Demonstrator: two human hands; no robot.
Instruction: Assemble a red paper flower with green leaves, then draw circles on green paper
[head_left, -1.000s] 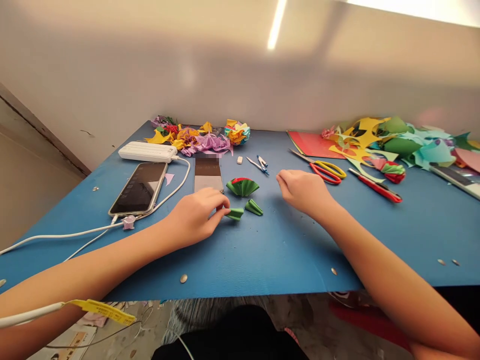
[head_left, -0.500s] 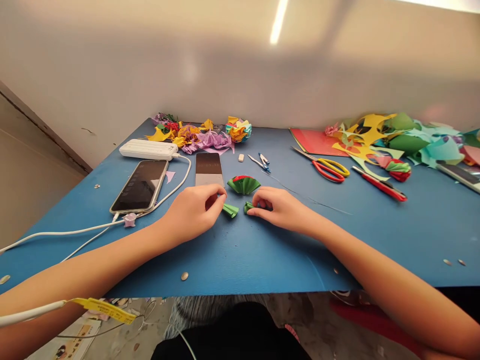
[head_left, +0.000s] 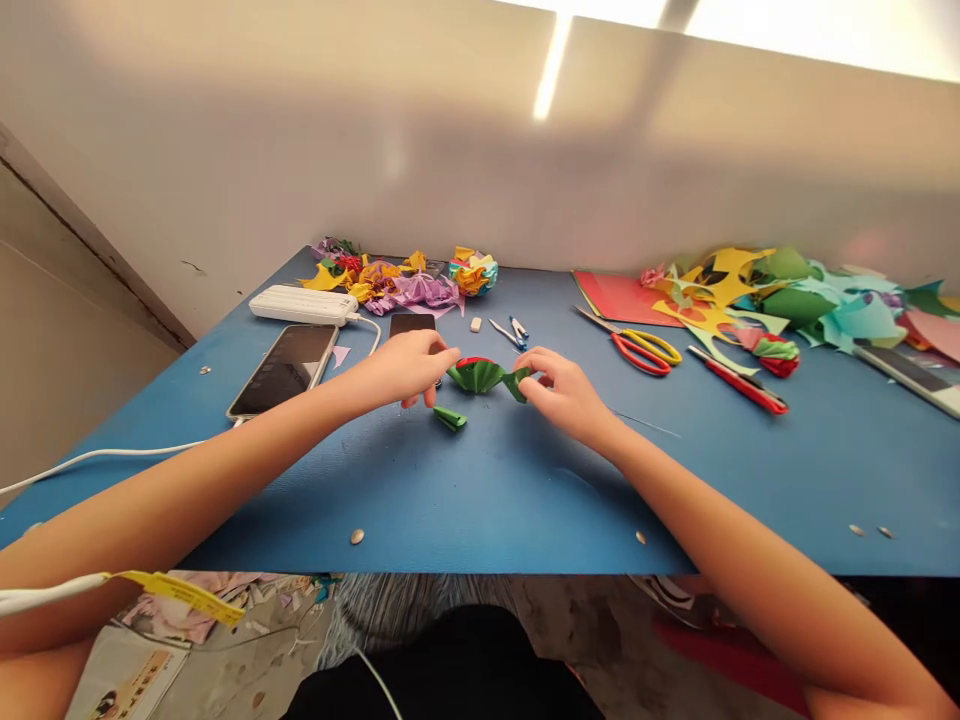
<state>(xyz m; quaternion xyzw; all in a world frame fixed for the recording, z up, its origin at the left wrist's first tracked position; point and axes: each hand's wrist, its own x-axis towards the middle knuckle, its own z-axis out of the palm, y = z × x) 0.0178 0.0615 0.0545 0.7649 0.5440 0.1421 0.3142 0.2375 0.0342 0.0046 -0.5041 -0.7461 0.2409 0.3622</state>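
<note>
My left hand (head_left: 411, 368) is over the blue table, its fingers apart and its fingertips at the left edge of a pleated green paper fan (head_left: 480, 376) with a red top edge. Whether they touch the fan I cannot tell. Just below this hand lies a small folded green paper piece (head_left: 451, 418). My right hand (head_left: 562, 390) pinches another folded green paper piece (head_left: 515, 384), close against the fan's right side. Part of that piece is hidden by the fingers.
Behind my hands are phones (head_left: 289, 370), a white power bank (head_left: 303, 303), an eraser (head_left: 475, 325) and a compass (head_left: 511, 332). Scissors (head_left: 643, 350), a red-handled cutter (head_left: 742, 382) and cut paper scraps (head_left: 795, 290) are at right. Crumpled paper flowers (head_left: 412, 280) line the back.
My left hand has let go of its folded green piece and risen to the fan's left edge. My right hand has brought its green piece up to the fan's right side. The view has shifted slightly.
</note>
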